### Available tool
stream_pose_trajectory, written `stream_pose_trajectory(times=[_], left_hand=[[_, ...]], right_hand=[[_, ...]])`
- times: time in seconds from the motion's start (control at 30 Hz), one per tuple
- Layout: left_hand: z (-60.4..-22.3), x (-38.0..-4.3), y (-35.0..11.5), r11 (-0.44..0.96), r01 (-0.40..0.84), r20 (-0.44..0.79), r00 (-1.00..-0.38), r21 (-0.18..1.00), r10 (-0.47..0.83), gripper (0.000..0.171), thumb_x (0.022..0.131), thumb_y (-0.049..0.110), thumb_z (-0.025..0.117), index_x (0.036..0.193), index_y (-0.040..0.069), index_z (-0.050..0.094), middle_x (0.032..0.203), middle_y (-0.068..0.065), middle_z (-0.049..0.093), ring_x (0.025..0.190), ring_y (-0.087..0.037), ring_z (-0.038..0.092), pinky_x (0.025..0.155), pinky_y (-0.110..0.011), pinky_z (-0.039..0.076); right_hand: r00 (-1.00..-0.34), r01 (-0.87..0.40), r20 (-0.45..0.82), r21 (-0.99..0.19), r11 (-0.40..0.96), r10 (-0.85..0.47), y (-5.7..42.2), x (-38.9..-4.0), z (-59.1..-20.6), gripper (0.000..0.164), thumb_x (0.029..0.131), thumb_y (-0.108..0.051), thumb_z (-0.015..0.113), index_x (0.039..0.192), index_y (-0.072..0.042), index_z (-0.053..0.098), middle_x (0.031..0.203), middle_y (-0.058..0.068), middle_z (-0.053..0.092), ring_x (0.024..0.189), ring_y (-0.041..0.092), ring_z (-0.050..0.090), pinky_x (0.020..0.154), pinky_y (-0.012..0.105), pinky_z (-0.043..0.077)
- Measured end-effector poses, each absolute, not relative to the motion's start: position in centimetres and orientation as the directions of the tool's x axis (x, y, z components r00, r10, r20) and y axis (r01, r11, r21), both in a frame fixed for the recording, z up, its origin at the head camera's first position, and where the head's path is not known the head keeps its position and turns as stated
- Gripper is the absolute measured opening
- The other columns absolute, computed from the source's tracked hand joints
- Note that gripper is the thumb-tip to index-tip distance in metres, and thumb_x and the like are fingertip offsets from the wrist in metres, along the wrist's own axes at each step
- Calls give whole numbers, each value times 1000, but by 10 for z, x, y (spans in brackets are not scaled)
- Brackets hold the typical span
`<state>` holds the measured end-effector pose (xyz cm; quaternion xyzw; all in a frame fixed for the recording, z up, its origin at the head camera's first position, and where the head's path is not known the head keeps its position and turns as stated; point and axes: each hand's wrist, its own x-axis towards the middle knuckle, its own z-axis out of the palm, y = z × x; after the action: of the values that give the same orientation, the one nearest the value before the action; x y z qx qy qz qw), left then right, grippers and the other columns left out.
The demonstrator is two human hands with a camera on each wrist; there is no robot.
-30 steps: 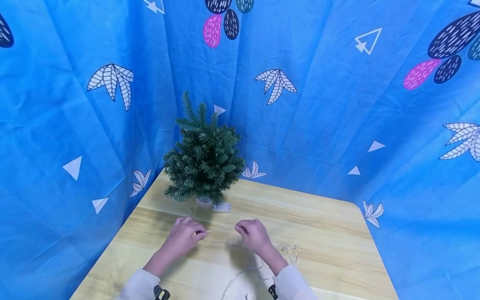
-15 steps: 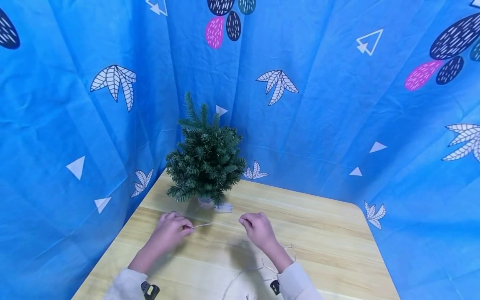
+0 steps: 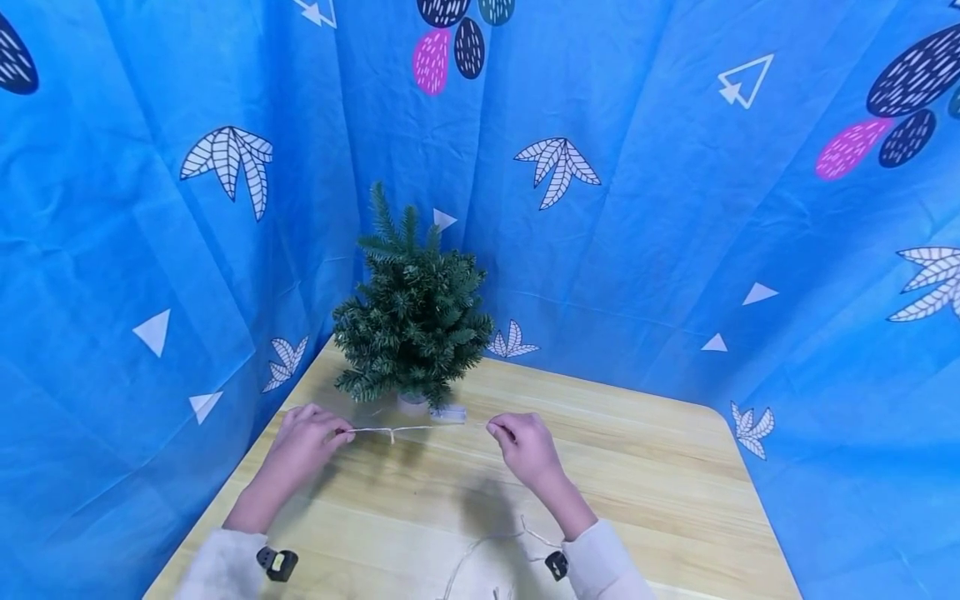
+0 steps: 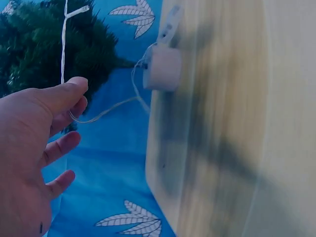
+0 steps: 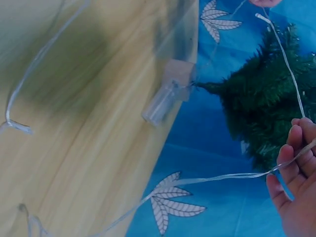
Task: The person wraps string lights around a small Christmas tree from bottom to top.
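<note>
A wire of string lights (image 3: 412,428), thin and pale with a short bulb stub hanging from it, stretches between both hands before the small artificial Christmas tree (image 3: 411,321). My left hand (image 3: 303,437) pinches one end of this stretch between thumb and forefinger. In the left wrist view the wire (image 4: 63,49) rises from the thumb, while a slack length loops toward the tree's round white base (image 4: 163,69). My right hand (image 3: 527,442) pinches the other end. From its fingers the wire (image 5: 222,177) trails across the right wrist view.
A clear battery box (image 3: 447,414) lies beside the tree's base. More loose wire (image 3: 480,546) lies on the wooden table (image 3: 637,467) near the front, below the right wrist. Patterned blue curtains (image 3: 637,250) close off the back and sides.
My left hand has moved left and slightly farther back, my right hand a little right and back. The wire between them has lengthened, and a bulb stub now shows on it.
</note>
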<state>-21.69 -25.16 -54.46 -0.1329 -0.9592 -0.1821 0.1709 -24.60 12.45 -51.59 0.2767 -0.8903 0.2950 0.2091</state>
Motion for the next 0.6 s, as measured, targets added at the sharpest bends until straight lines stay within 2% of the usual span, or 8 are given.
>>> stream_pose_trajectory(times=[0.17, 0.37, 0.47, 0.6], left_hand=[[-537, -222, -262, 890, 366, 528, -830, 270, 181, 10, 86, 11, 77, 96, 14, 77, 96, -3, 76, 96, -28, 60, 89, -52, 38], [-529, -233, -271, 880, 379, 679, -728, 288, 91, 12, 86, 3, 75, 96, 9, 75, 93, -7, 74, 87, -29, 59, 78, -47, 40], [-525, -238, -273, 875, 366, 703, -710, 318, 42, 11, 87, 3, 75, 97, 8, 74, 95, -9, 73, 88, -30, 59, 80, -48, 41], [-518, -243, -273, 843, 366, 695, -719, 393, -12, 11, 90, 1, 73, 100, 5, 74, 99, -12, 73, 94, -33, 60, 86, -49, 42]], right_hand=[[-705, -664, 599, -372, 648, -379, 122, -243, -507, 5, 92, -15, 73, 94, -12, 76, 80, -4, 74, 70, 5, 65, 83, 35, 53], [-658, -719, 630, -364, 592, -412, 111, -236, -493, 5, 92, -13, 74, 95, -11, 76, 79, -5, 74, 66, 2, 60, 82, 35, 52], [-642, -735, 636, -353, 578, -427, 106, -232, -490, 6, 92, -14, 73, 95, -11, 76, 80, -4, 74, 67, 2, 62, 82, 34, 52], [-600, -768, 663, -323, 552, -447, 103, -229, -488, 5, 91, -13, 74, 93, -10, 76, 82, -3, 75, 69, 4, 65, 82, 34, 53]])
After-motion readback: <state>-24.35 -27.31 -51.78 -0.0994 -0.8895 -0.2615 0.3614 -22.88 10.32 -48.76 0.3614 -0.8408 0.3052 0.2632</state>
